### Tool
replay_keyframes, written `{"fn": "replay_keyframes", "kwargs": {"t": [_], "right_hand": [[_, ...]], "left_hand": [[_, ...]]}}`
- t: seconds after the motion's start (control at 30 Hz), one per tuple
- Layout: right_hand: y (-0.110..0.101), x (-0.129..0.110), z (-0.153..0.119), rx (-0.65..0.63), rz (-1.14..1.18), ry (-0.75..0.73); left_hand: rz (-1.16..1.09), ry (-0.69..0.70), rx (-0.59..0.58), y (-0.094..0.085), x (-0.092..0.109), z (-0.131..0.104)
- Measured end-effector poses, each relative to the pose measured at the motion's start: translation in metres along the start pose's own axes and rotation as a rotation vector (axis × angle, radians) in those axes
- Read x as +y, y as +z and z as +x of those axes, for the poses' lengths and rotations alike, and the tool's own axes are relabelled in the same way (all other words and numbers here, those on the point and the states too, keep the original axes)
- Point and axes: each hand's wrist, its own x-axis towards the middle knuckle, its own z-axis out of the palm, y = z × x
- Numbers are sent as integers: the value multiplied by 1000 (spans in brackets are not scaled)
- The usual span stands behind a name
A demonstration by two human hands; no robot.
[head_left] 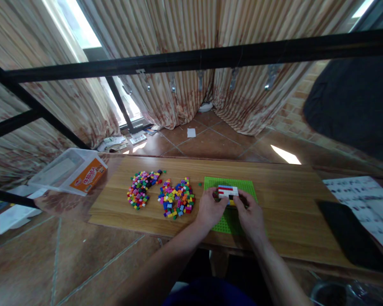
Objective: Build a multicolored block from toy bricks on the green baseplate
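Observation:
A small block of joined bricks (228, 191), with white, red, blue, black and yellow parts, is held between both hands over a green studded baseplate (226, 224). My left hand (211, 207) grips its left side, the thumb at the front. On its right side my right hand (251, 212) has its fingers closed round the edge. The fingers hide parts of the block's ends and underside. Two heaps of loose coloured bricks lie to the left of the plate, one nearer (177, 199) and one farther left (140, 189).
The wooden table (283, 199) carries a black flat object (350, 231) and a printed sheet (366, 208) at the right. A clear plastic box (57, 172) with an orange label stands at the left. A black metal bar (191, 59) crosses the view beyond the table.

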Motion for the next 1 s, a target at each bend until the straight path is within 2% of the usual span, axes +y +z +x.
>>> {"fn": "replay_keyframes", "kwargs": {"t": [0.17,0.47,0.73,0.87,0.93,1.0], "right_hand": [[2,4,-2,-4,63,17],[5,8,-1,6,61,20],[-2,20,0,7,81,90],[-11,32,-7,32,107,126],[-17,33,-11,43,71,97],[-24,30,-13,34,-18,44]], "left_hand": [[-60,22,-2,2,-2,1],[60,66,65,5,-3,-1],[-40,79,28,-3,-5,-2],[-56,92,93,-13,-11,-16],[-71,95,72,-21,-17,-29],[-70,109,0,-33,-25,-45]]}}
